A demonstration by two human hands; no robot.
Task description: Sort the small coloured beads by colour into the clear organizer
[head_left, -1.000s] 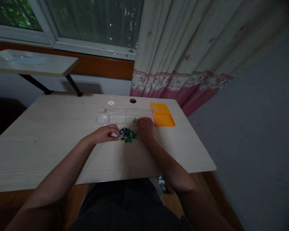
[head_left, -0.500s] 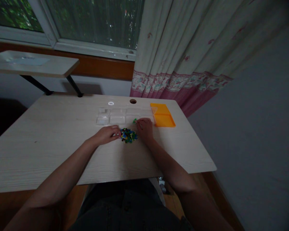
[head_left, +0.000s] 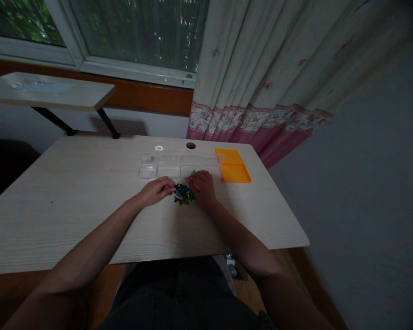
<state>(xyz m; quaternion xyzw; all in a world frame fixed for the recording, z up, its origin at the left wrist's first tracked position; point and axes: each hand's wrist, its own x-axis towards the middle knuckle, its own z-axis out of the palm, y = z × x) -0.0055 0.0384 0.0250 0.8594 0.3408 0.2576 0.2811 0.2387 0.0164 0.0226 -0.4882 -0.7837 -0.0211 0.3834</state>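
A small heap of tiny building bricks [head_left: 183, 195] in blue, green, yellow and dark colours lies on the table. At its left edge is my left hand [head_left: 155, 190], thumb and fingers pinched together; whatever they hold is too small to make out. My right hand [head_left: 203, 187] reaches over the heap's upper right side with fingers bent and drawn together, their tips at the bricks. Behind the heap stands a clear compartment tray [head_left: 168, 171]. Some green bricks [head_left: 193, 172] show in one of its front compartments, partly hidden by my right hand.
An orange plastic case [head_left: 234, 166] lies at the tray's right end. A white ring [head_left: 159, 148] and a round cable hole [head_left: 191, 145] are farther back on the wooden table [head_left: 89, 206]. A raised shelf [head_left: 79, 94] stands at the back left, and a curtain [head_left: 234, 91] hangs behind.
My right hand has moved from the green bricks in the tray leftward and nearer to me, onto the heap. My left hand has stayed by the heap's left edge, shifting only slightly.
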